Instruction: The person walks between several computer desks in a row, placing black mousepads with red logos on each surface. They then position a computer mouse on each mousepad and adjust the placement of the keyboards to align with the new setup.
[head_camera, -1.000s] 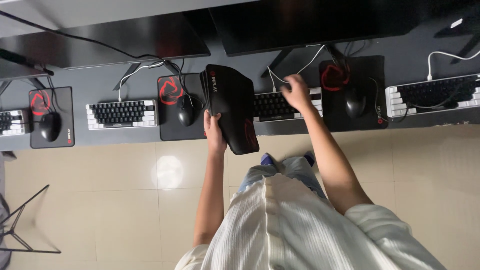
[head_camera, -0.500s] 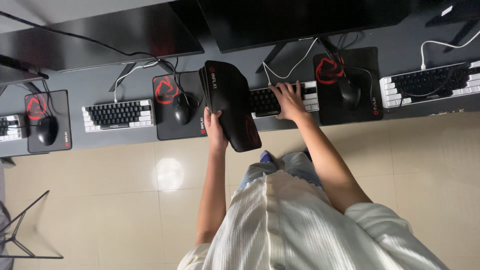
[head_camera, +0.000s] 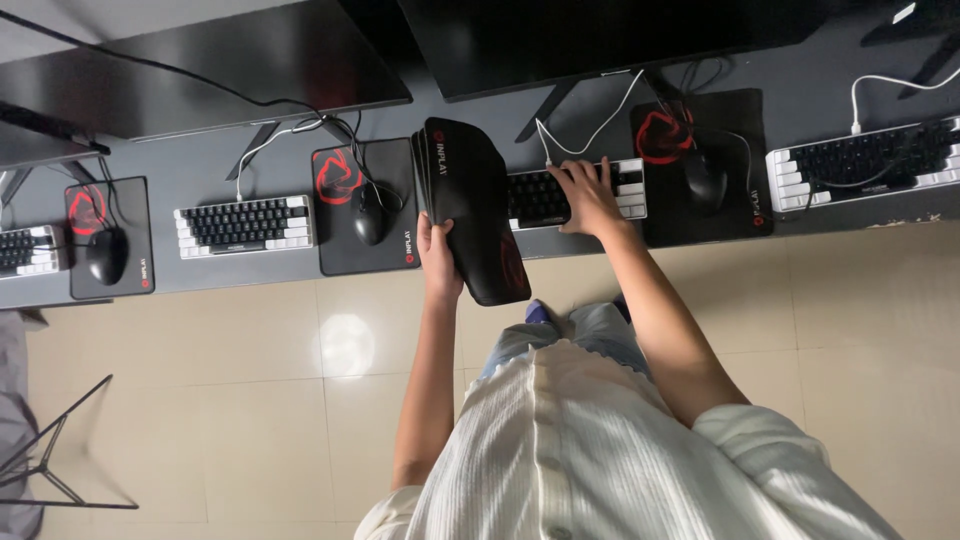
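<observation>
Since the earlier frame the right hand (head_camera: 588, 195) has slid from the keyboard's far edge down onto its keys. From the head view, that hand lies flat and open on the black-and-white mechanical keyboard (head_camera: 575, 193). The left hand (head_camera: 437, 262) is closed around a stack of black rectangular fabric mouse pads (head_camera: 470, 205), held over the dark surface (head_camera: 250, 275) edge. These pads look light, soft and floppy, best pinched along one long side.

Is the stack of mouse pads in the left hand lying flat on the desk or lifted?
Lifted: the left hand grips the mouse pads by one edge, their end overhanging the desk.
</observation>
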